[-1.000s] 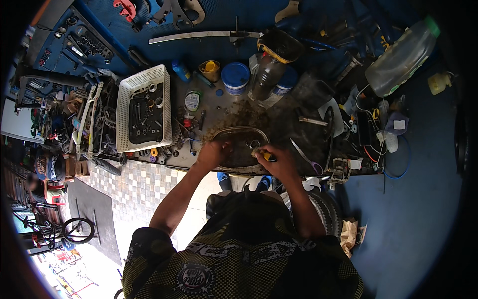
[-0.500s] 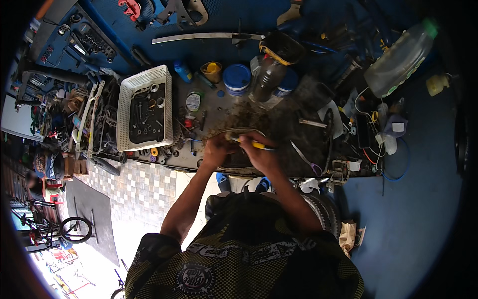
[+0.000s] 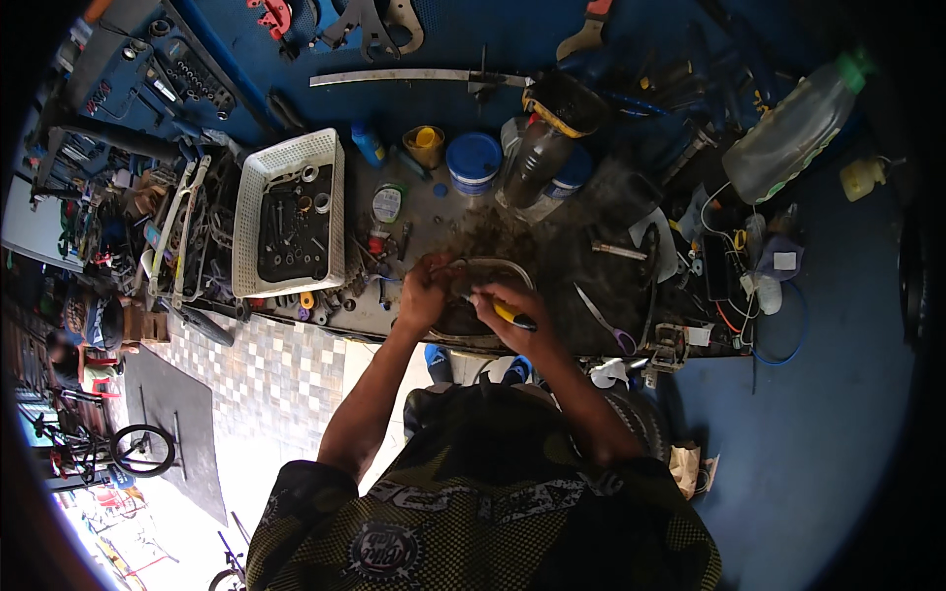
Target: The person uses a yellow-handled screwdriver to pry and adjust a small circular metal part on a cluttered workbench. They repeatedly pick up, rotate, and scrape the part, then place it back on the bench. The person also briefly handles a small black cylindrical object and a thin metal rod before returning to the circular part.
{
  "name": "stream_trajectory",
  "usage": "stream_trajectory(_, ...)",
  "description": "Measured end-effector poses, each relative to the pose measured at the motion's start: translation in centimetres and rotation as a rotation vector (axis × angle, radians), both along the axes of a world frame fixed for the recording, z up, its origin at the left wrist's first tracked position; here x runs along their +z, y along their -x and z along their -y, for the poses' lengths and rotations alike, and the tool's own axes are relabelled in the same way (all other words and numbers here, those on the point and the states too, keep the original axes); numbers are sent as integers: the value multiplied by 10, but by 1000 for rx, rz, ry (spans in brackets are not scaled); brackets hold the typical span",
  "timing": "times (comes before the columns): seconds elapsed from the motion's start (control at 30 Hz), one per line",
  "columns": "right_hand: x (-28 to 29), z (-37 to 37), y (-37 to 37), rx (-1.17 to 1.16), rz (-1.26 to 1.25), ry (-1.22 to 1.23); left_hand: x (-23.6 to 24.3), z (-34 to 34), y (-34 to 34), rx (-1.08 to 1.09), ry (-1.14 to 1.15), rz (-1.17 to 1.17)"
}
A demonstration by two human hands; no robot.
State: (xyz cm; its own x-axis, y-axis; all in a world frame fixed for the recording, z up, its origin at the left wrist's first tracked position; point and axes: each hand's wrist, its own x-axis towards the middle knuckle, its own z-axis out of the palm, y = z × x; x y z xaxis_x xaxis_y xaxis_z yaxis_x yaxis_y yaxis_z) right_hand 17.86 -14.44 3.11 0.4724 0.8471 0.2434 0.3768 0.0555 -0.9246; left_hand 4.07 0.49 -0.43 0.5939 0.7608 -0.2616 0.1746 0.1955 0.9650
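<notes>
My right hand (image 3: 506, 313) is closed round a slim tool with a yellow and black handle (image 3: 514, 316). The tool's working end points left toward my left hand and is too dark to make out. My left hand (image 3: 424, 297) is closed, its fingertips on a small dark piece that I cannot identify. Both hands are over a shallow, dirty tray with a pale rounded rim (image 3: 505, 262), at the workbench's near edge. Dark, wet-looking grime (image 3: 493, 229) covers the bench just beyond it.
On the left stands a white plastic basket (image 3: 338, 236) with metal parts and wrenches. Scissors (image 3: 603, 317) with purple handles lie on the right. Farther back are a blue-lidded tub (image 3: 473, 160) and a dark plastic bottle (image 3: 532, 163). A large clear bottle (image 3: 788, 148) is at the far right.
My left hand has lifted slightly away, its fingers now higher at the tray's far left rim. My right hand has drawn a little nearer, the tool tilting more steeply.
</notes>
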Motion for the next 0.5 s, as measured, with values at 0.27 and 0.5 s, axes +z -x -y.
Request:
stream_trajectory(0.27, 16, 6, -16, 59, 189, -48, 1, 2, 6, -76, 60, -43)
stream_trajectory(0.5, 3, 25, -30, 146, 251, 129, -8, -5, 15, -67, 258, 161)
